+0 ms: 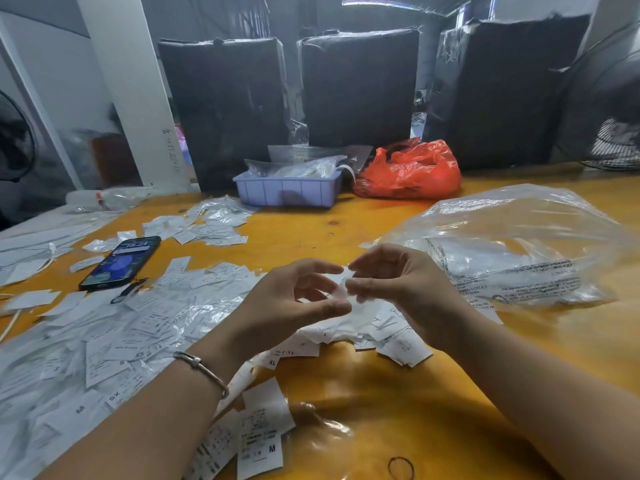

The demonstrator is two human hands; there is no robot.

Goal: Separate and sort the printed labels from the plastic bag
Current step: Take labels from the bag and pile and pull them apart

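Note:
Above the middle of the yellow table, my left hand and my right hand meet, both pinching a small white label between thumb and fingertips. Beneath them lies a small heap of labels. A large spread of white printed labels marked with sizes S, XS, XL covers the left of the table. A big clear plastic bag with black print lies crumpled to the right of my right hand. Nearer me sit a few labels, one marked M.
A phone lies screen-up among the labels at left. A lilac tray with clear bags and a red plastic bag stand at the back, before black-wrapped bales. A rubber band lies near the front edge. A fan stands far right.

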